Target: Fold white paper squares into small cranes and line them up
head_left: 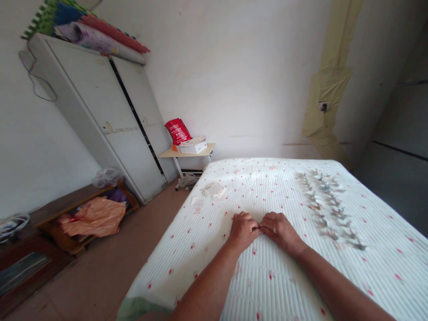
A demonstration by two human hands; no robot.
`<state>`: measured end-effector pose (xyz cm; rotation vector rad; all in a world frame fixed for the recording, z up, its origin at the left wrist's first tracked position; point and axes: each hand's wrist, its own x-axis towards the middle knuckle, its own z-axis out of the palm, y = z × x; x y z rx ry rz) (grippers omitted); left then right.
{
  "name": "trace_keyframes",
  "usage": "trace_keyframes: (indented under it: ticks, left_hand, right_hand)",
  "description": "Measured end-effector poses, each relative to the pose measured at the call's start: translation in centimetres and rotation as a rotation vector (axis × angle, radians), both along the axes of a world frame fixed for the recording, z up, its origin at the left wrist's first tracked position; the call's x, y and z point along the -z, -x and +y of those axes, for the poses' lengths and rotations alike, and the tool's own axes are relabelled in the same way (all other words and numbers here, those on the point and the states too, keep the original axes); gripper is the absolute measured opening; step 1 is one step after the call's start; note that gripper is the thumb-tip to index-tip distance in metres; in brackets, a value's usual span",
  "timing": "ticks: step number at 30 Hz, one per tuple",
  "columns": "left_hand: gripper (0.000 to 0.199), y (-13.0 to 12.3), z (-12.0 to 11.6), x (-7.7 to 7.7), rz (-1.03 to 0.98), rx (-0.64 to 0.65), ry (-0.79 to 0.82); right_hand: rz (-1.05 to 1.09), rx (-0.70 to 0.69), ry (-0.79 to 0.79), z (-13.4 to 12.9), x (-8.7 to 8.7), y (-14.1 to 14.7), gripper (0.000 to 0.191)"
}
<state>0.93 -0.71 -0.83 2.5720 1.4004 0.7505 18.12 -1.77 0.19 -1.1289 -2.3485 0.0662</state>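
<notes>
Both bare forearms reached forward, slanting in toward each other until the left hand [243,228] and the right hand [279,229] met at the fingertips. The fingers of each were curled, knuckles up, thumbs and forefingers drawn close together. The wrists stood well apart, the right forearm angling in more widely.

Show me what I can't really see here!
All in the head view:
- Anything between the left hand and right hand: the fingers hide it.
- Details of the little shapes in rows: blurred.
- Small words on the red bag: too tiny.
- Inside the cabinet: its doors hide it.
- The bed's near end: cut off at the bottom.
</notes>
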Motion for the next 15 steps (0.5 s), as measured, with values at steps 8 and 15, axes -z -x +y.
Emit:
trace_keyframes:
  ticks: [8,15]
  left_hand:
    - [0.008,0.0,0.0,0.0,-0.002,-0.008,0.015]
    - [0.009,0.0,0.0,0.0,-0.017,-0.013,0.027]
  right_hand:
    - [-0.114,0.055,-0.088,-0.2,0.1,1.2,0.026]
    - [-0.074,0.036,-0.103,-0.2,0.0,1.3,0.029]
